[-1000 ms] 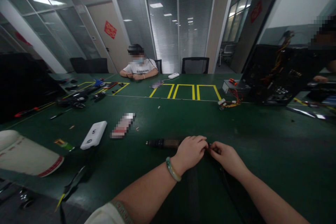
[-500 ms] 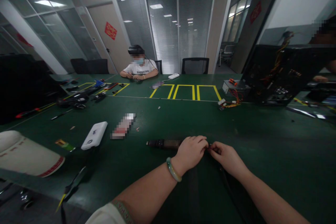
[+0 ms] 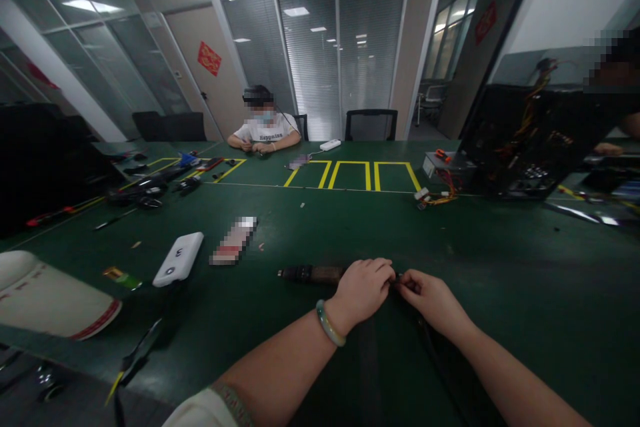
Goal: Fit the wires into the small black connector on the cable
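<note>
Fingers (image 3: pixel 384 275) of the left grip (image 3: pixel 361 288) are clasping one dark tool (image 3: pixel 324 274), lying at lower centre, while the right grip (image 3: pixel 425 297) is pinching together at its rear end. One green surface (image 3: pixel 325 233) is bearing two white devices (image 3: pixel 179 259); glass partitions (image 3: pixel 255 47) are filling the upper centre.

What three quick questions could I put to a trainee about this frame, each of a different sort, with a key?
1. Multiple choice: where is the greenish bangle worn?
A) on the right wrist
B) on the left wrist
C) on neither wrist
2. True or false: the left hand lies over part of the dark cylindrical object.
3. Fill in the missing word: the outlines marked on the far part of the green table are coloured ___.

Key: 1. B; 2. true; 3. yellow
</note>
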The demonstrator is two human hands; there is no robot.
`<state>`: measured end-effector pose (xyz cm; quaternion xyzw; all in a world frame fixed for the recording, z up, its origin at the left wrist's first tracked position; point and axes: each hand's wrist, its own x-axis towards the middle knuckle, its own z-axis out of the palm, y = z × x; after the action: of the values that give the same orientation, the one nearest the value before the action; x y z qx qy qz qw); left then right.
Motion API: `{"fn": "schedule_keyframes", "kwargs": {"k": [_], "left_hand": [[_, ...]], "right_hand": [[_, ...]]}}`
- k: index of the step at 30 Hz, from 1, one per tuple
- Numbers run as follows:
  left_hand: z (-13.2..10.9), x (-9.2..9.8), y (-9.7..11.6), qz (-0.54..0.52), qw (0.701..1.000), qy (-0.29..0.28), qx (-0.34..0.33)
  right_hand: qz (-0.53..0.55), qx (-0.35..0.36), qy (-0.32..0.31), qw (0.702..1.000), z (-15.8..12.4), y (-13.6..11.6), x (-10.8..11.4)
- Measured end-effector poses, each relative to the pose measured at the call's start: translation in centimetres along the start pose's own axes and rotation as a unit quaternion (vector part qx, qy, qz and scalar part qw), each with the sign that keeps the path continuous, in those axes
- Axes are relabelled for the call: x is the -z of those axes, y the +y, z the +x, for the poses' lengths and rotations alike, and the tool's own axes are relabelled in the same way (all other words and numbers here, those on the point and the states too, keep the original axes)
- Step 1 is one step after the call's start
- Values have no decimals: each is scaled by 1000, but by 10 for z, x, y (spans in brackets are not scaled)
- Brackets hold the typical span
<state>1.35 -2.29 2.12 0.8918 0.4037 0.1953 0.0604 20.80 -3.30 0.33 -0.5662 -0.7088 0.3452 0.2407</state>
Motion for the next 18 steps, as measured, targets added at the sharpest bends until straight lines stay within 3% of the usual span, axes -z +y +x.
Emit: {"fn": "schedule_keyframes", "kwargs": {"k": [6, 18], "left_hand": [[0, 0, 0, -11, 999, 9, 33], [0, 0, -1, -9, 1000, 4, 3]], "right_hand": [[-3, -2, -2, 1000, 0, 1, 0], [-5, -1, 3, 1000, 0, -3, 1]]}}
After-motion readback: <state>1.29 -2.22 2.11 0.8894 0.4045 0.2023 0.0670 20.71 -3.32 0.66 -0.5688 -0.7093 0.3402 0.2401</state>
